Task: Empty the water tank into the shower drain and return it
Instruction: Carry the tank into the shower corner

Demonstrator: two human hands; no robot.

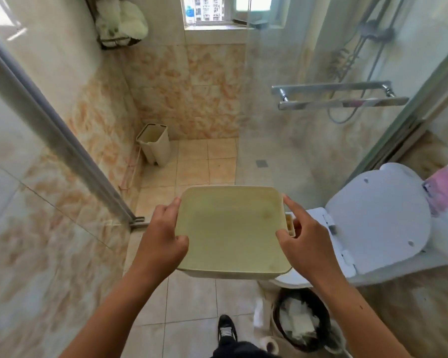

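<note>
Both bare arms reach forward, and the left hand [163, 233] and right hand [301, 236] grip the tank [230, 231] by its opposite sides, fingers [175, 202] curled over the rim and thumbs pressed on the inner walls, holding it level with its open top up, above the floor tiles just before the shower threshold. Beyond it lie the shower floor with its square drain [261, 163] seen through the glass door [321, 60], a beige bin-like body [155, 143] in the far corner, a toilet [378, 223] at right and a dark wastebasket [301, 321] below it.
</note>
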